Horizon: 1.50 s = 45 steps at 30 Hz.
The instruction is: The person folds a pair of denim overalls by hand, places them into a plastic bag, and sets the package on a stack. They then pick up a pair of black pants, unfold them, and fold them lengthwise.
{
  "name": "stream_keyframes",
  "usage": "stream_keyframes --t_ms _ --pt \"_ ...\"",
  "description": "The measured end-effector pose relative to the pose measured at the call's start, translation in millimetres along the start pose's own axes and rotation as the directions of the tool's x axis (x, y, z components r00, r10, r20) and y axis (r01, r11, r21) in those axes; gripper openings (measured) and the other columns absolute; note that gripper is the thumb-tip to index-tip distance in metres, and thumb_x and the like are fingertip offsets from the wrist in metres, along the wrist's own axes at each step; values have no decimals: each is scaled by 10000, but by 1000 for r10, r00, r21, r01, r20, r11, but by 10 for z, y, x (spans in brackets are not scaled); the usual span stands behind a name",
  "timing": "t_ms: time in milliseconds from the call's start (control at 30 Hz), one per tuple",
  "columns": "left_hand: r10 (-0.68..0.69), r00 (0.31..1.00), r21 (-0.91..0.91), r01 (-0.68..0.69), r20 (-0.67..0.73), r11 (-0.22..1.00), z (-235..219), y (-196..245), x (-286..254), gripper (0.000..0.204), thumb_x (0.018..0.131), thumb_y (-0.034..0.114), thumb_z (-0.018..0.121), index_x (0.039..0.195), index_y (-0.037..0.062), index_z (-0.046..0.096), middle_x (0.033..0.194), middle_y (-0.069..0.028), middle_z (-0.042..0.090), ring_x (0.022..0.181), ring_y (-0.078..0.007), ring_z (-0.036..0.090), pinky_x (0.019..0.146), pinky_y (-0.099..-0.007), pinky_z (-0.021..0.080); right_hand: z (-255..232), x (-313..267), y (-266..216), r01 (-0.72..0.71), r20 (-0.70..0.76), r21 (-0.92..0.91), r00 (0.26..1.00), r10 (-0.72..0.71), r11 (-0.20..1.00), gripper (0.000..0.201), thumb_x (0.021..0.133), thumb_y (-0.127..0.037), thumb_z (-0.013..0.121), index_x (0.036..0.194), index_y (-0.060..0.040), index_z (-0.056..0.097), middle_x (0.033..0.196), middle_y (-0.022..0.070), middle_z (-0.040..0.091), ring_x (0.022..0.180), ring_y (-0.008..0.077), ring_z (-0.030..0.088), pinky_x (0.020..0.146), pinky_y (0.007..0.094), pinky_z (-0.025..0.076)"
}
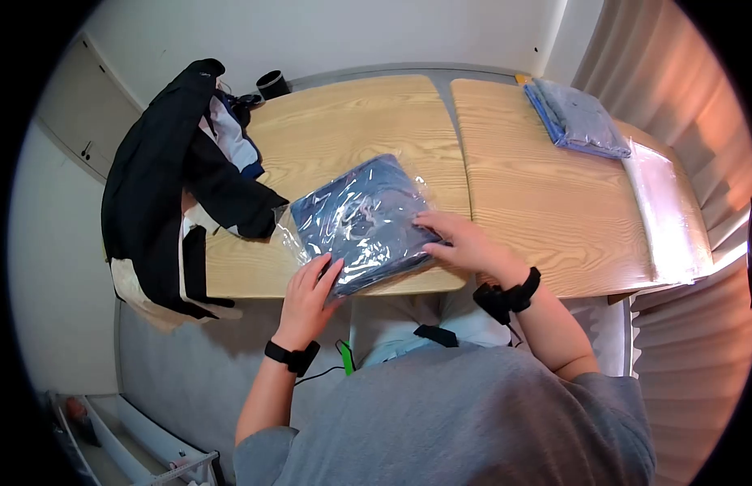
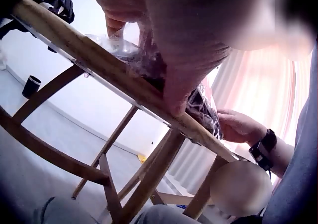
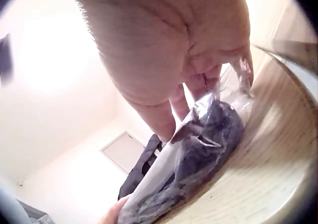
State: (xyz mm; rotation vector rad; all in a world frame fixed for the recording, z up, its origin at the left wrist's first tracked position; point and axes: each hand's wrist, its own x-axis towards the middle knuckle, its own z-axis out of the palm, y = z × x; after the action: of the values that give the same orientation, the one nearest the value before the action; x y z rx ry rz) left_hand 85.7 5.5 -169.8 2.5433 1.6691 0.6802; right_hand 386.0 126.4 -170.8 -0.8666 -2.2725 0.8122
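A folded blue garment in a clear, shiny plastic bag (image 1: 364, 215) lies at the front edge of the left table. My left hand (image 1: 306, 300) rests at its near left corner, with the thumb along the near edge. On the bag's right side lies my right hand (image 1: 465, 243), fingers spread over the plastic. In the right wrist view, the fingers of my right hand (image 3: 164, 50) touch the loose plastic of the bag (image 3: 198, 154). The left wrist view shows my left hand (image 2: 184, 40) close above the table edge, partly hiding the bag.
A black jacket (image 1: 157, 178) with white parts drapes over the left table's left side, near a black cylinder (image 1: 272, 84). On the right table (image 1: 522, 211) are bagged folded clothes (image 1: 578, 117) and a flat clear plastic sheet (image 1: 672, 215). A white rack (image 1: 133, 437) stands at lower left.
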Motion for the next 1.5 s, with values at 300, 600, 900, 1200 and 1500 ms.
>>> stream_keyframes --t_ms 300,600,900,1200,1500 --pt "-12 1000 -201 11 -4 979 -621 -53 256 475 748 58 670 1204 36 541 1085 -129 615 977 -301 567 851 -370 439 -525 -16 -395 -231 200 391 966 163 891 597 853 -328 659 1347 -80 434 1238 156 543 1171 240 501 998 359 390" --pt "-473 872 -864 140 -123 483 -947 -430 760 500 868 158 608 1307 -6 434 1100 -84 581 1000 -117 540 883 -245 404 -524 706 -518 -69 -33 628 993 116 776 885 688 -155 809 1385 22 293 1403 133 361 1318 215 335 1117 328 224" --pt "-396 912 -962 12 -102 274 -407 -944 349 641 812 144 683 1346 7 354 1291 -77 475 1177 -181 469 1010 -317 355 -235 1107 -254 -136 74 654 990 116 745 664 787 -256 737 1292 41 425 1210 135 550 1173 197 483 994 307 369" --pt "-556 826 -825 252 -89 506 -250 -853 373 237 796 105 705 963 -20 595 837 -2 598 768 -92 521 694 -249 430 -138 1091 -95 -54 43 404 998 40 913 611 776 -298 739 1243 11 495 1180 143 582 1086 216 542 949 312 408" --pt "-632 749 -647 384 -199 659 -369 -710 476 271 860 238 664 795 -13 585 661 -13 569 610 -74 504 557 -237 408 -166 978 -276 -133 -87 360 981 175 923 388 855 -285 650 1070 33 593 883 135 666 791 204 628 744 320 487"
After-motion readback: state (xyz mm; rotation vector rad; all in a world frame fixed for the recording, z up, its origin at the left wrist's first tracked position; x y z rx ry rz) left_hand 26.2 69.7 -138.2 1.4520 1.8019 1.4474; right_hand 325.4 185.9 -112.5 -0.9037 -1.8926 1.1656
